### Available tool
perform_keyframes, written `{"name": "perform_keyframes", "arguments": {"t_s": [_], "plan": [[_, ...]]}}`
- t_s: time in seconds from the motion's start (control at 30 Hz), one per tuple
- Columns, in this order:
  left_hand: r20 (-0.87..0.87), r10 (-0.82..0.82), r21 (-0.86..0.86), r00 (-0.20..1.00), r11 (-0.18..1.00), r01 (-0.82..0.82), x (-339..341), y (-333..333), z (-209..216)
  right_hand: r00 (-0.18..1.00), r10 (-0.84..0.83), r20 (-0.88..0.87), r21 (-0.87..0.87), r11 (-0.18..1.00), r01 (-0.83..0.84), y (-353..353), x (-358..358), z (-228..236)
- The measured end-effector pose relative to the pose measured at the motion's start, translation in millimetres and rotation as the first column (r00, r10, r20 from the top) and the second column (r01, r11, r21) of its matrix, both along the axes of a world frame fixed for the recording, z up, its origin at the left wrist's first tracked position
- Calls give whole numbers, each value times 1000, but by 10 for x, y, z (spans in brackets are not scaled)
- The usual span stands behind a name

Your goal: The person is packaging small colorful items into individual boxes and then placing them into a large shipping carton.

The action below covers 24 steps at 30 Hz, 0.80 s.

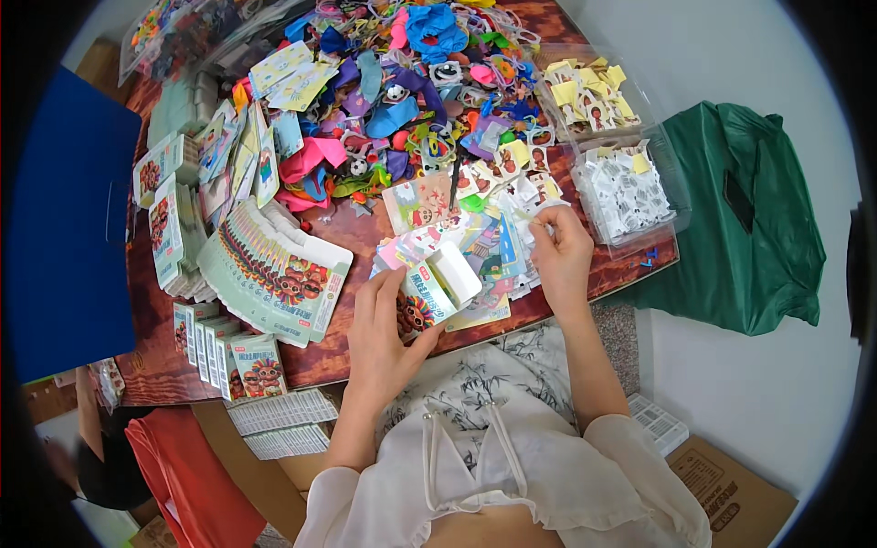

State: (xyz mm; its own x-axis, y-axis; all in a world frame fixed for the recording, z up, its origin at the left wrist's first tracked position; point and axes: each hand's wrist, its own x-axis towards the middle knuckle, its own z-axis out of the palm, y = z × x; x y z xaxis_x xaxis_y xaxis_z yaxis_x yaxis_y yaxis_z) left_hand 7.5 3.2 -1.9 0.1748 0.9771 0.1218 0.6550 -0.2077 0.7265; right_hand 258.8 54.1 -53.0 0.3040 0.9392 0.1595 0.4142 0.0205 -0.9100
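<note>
My left hand is closed round a small printed carton, tilted near the table's front edge. The carton's white end flap stands up and its top is open; something yellowish-green shows inside. To its right, my right hand has thumb and forefinger pinched together over a heap of small white slips. Whatever lies between those fingertips is too small to name. Behind the carton, colourful printed cards lie spread in a loose pile, with a picture-printed packet at their far side.
Flat cartons fan out on the left, with filled cartons in front. A large heap of small toys and balloons covers the back. Clear tubs of white packets and stickers stand right, beside a green bag.
</note>
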Motion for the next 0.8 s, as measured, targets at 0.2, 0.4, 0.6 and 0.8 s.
{"name": "perform_keyframes", "arguments": {"t_s": [0.2, 0.4, 0.6, 0.8], "plan": [[-34, -36, 16, 999, 999, 36, -58, 15, 4, 871, -59, -488, -205, 978, -49, -37, 5, 430], [-45, -16, 52, 999, 998, 18, -50, -2, 42, 726, 187, -662, -346, 783, -518, -38, -118, 806], [-123, 15, 104, 992, 995, -2, 17, -34, 53, 667, 660, 347, -321, 751, -577, 43, -480, 879], [-118, 46, 137, 992, 990, -30, 82, -27, 21, 669, 652, 357, -252, 757, -603, 117, -773, 843]]}}
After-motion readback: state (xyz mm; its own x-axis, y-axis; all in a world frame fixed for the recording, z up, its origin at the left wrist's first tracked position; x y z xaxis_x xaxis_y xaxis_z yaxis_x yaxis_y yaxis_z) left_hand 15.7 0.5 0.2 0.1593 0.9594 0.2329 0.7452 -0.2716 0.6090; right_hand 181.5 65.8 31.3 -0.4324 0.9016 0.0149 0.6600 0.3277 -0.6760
